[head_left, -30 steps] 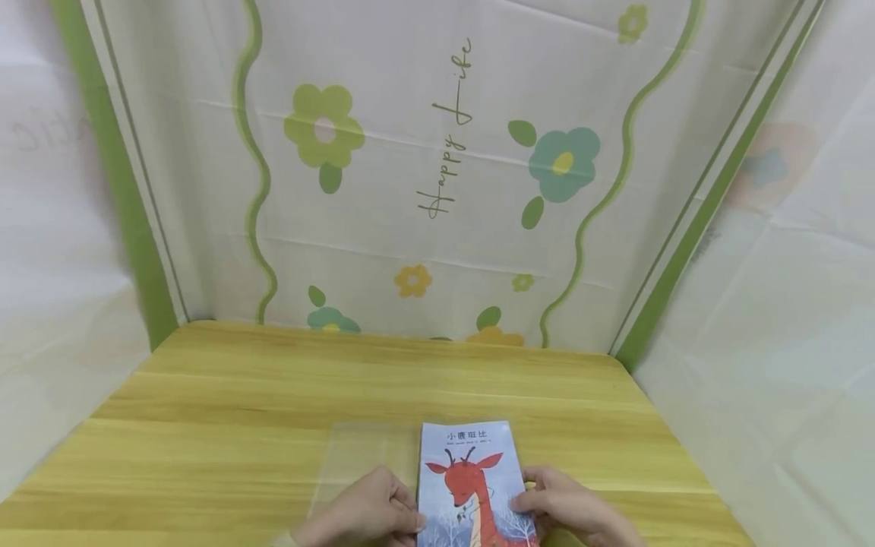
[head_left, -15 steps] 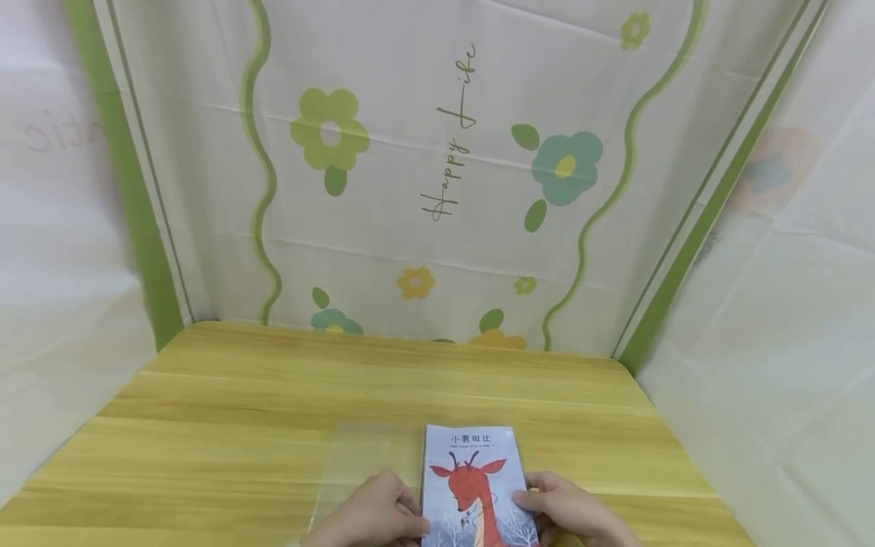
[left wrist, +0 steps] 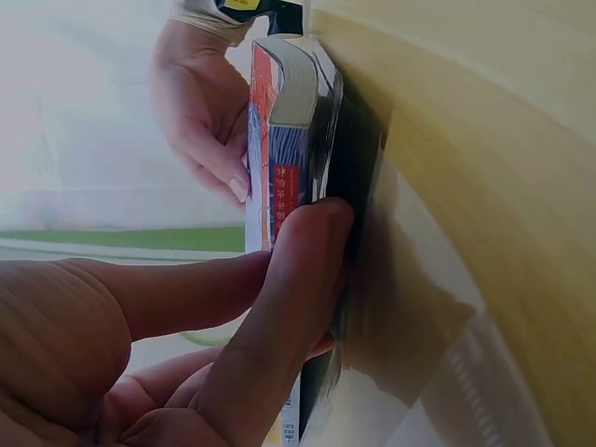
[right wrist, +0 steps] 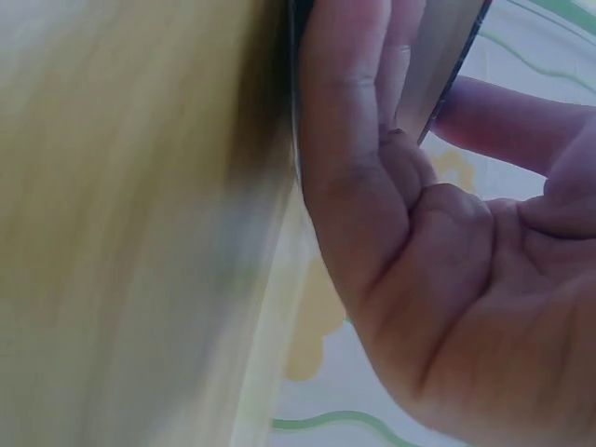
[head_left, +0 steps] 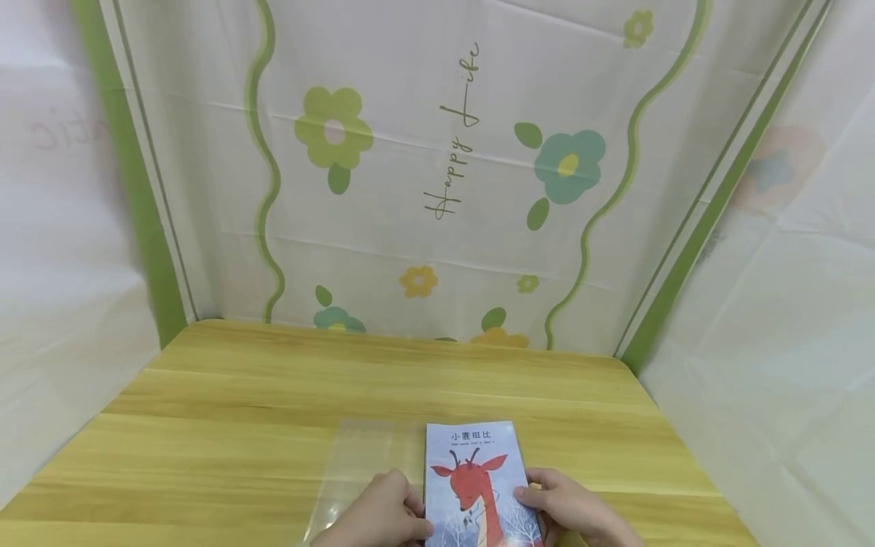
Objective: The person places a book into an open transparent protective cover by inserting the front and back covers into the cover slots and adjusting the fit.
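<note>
A thick paperback book [head_left: 468, 456] with a red deer on a pale blue cover lies between both hands near the table's front. The left hand [head_left: 386, 510] pinches its spine edge, thumb at the cover side; in the left wrist view, the book's page block and spine [left wrist: 287, 154] face the camera. Along the opposite edge, the right hand [head_left: 577, 507] grips the book, its thumb on the cover and other fingers underneath. To the left lies a clear plastic sheet [head_left: 347, 460], partly hidden by the left hand. Whether it runs under the book I cannot tell.
The wood-grain table [head_left: 225, 433] reaches back to a white curtain [head_left: 383, 205] with printed flowers. White fabric side panels [head_left: 786, 342] flank the table on left and right.
The book and both hands stay almost the same relative to each other. The whole head view has shifted slightly.
</note>
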`<state>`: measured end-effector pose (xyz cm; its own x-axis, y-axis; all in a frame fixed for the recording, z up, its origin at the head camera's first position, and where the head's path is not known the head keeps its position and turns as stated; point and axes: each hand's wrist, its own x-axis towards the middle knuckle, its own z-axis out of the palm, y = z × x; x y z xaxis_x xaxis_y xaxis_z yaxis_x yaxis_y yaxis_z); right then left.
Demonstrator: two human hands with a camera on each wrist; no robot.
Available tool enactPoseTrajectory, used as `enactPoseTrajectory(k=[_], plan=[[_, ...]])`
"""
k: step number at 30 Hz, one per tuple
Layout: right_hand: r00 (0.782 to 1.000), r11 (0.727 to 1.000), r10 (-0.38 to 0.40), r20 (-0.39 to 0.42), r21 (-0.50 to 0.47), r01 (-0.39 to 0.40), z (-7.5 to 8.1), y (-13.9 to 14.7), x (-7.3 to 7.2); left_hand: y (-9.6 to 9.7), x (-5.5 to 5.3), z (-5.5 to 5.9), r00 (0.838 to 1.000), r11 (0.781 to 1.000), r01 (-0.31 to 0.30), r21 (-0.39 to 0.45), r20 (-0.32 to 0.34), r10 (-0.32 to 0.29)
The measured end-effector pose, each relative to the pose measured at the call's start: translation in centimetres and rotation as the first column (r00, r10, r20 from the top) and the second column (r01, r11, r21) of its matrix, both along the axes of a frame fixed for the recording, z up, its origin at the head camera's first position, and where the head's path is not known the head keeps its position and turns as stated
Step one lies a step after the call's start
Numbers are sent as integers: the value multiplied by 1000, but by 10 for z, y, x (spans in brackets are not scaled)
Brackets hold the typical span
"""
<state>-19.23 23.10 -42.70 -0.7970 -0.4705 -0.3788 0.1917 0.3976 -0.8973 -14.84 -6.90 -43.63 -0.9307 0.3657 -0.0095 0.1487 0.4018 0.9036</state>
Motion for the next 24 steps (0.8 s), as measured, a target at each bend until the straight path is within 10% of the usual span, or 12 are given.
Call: enactPoseTrajectory(k=[24], plan=[[995, 1000, 5, -100, -6, -6, 4, 3, -2, 1, 6, 2, 999, 999, 3, 40, 43, -5]])
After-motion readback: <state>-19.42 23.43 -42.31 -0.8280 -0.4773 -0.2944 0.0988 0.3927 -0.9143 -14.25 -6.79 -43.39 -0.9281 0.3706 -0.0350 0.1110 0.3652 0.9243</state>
